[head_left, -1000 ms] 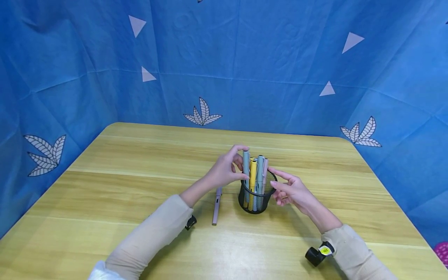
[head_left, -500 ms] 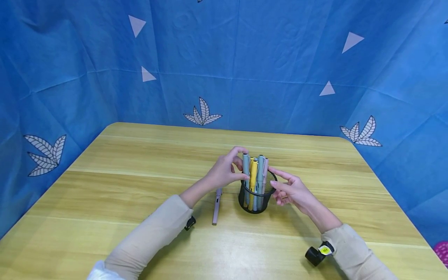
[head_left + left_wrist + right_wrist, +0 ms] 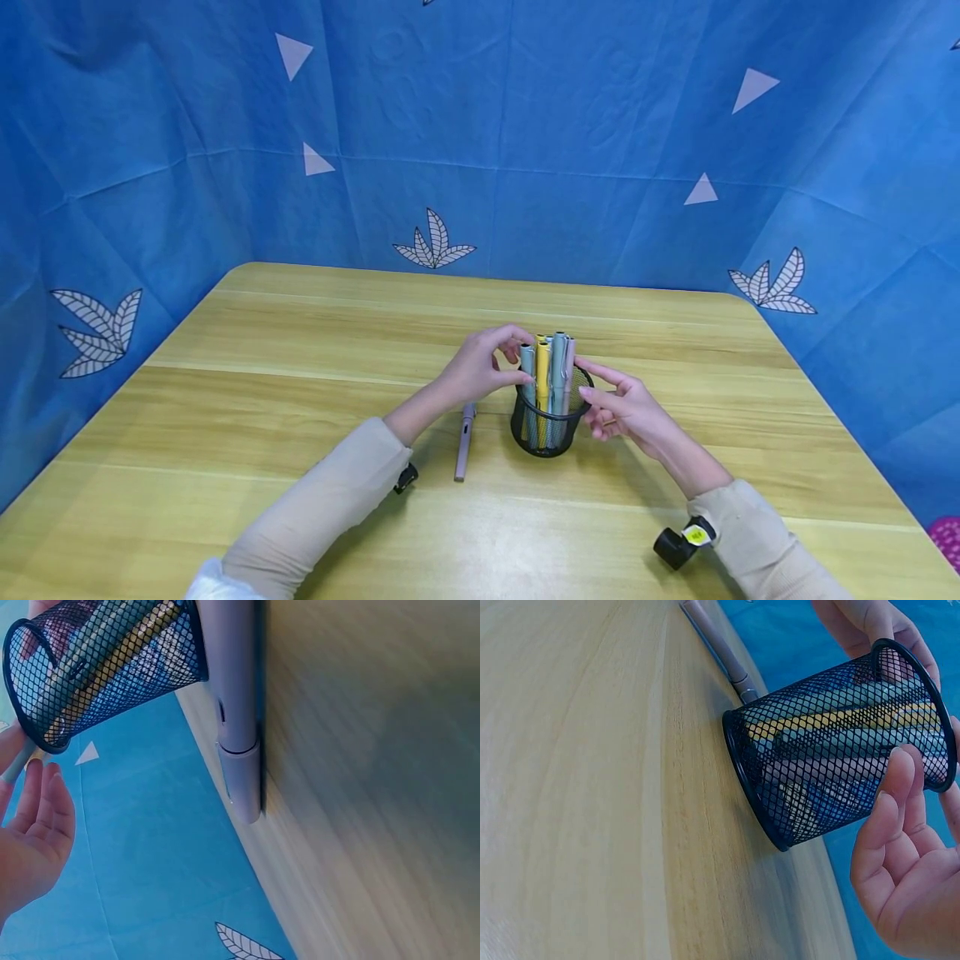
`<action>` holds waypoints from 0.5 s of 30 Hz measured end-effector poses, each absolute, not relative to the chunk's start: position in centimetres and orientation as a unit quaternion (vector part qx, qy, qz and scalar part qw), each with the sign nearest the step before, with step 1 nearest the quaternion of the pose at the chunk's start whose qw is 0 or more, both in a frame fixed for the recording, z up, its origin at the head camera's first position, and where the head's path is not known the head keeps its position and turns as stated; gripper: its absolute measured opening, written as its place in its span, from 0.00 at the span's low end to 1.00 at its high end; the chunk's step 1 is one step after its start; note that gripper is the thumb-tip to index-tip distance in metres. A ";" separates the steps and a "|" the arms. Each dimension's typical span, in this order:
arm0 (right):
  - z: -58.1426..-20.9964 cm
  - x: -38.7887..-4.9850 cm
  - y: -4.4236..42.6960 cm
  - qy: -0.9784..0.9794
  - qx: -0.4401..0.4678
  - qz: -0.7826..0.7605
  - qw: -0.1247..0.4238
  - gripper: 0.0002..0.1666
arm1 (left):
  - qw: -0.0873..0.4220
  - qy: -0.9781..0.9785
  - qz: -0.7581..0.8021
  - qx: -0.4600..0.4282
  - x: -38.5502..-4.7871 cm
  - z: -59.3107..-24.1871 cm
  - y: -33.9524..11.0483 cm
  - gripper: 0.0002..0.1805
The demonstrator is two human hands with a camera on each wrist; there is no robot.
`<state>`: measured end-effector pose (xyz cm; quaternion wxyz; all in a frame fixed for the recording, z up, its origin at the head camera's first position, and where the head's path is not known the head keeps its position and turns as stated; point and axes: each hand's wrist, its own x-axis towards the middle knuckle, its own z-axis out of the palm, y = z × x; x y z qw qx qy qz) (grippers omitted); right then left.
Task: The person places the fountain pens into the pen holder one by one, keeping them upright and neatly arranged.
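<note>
A black mesh pen holder (image 3: pixel 579 407) stands upright on the table, with several pens in it: blue-green, yellow (image 3: pixel 543 367) and lilac. My left hand (image 3: pixel 478 364) pinches the leftmost blue-green pen (image 3: pixel 527 362) near its top, thumb in front and fingers behind. On the holder's right side, my right hand (image 3: pixel 633 412) holds the rim between thumb and index finger; its other fingers are curled by the mesh (image 3: pixel 832 735). A lilac capped pen (image 3: pixel 463 446) lies on the table left of the holder, large in the left wrist view (image 3: pixel 236 712).
The wood-grain table (image 3: pixel 300 350) reaches back to a blue cloth backdrop (image 3: pixel 600 100) with white leaf and triangle prints. A black wrist camera (image 3: pixel 678 546) sits at the right sleeve, low over the table. The lilac pen lies beneath the left wrist.
The blue-green pen in my left hand has slid down into the holder, and the left index finger has lowered with it. My right hand and the lying lilac pen stay put.
</note>
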<state>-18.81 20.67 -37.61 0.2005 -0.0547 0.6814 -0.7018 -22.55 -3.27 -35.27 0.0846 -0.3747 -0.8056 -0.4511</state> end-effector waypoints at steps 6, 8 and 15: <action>-37.6 -18.9 20.7 0.682 -0.055 -0.701 0.201 0.38 | 0.083 -0.804 -0.454 -0.375 -22.6 -35.3 -3.4 0.23; -37.5 -18.8 20.7 0.680 -0.055 -0.703 0.201 0.38 | 0.080 -0.805 -0.455 -0.373 -22.6 -35.3 -3.4 0.23; -37.5 -18.8 20.7 0.676 -0.056 -0.707 0.201 0.38 | 0.067 -0.809 -0.459 -0.361 -22.6 -35.3 -3.5 0.24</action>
